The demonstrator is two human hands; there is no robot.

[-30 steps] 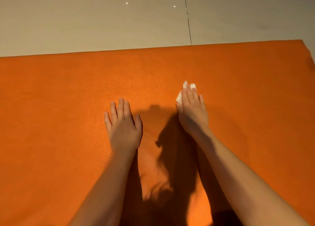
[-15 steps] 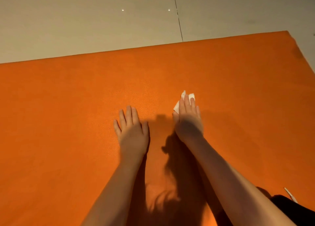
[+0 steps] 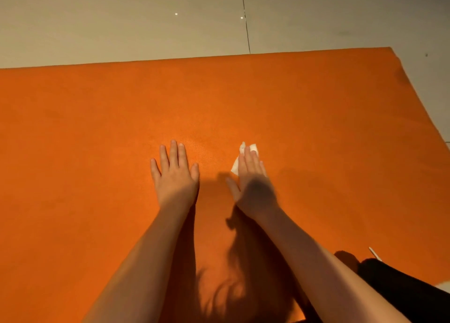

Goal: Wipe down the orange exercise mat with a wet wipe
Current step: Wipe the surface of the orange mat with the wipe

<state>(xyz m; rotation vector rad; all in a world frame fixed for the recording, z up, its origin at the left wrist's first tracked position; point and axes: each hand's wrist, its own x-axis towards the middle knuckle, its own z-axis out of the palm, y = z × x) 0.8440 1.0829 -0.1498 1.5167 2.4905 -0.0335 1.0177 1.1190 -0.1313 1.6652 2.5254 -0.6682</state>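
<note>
The mat (image 3: 97, 152) is filling the middle of the frame; the left hand (image 3: 174, 174) is lying flat on it, fingers straight; the right hand (image 3: 253, 184), fingers straight, is pressing the wipe (image 3: 237, 167) onto it at centre.

Indoor room, home or gym — cannot tell which: glossy beige tiled floor (image 3: 121, 23) with a dark grout line (image 3: 245, 18), orange exercise mat (image 3: 316, 118) laid flat on it.

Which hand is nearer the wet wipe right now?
Right. The right hand lies on the wet wipe, straight fingers pressing it to the orange exercise mat. The left hand rests flat on the mat to the wipe's left, not touching it.
</note>
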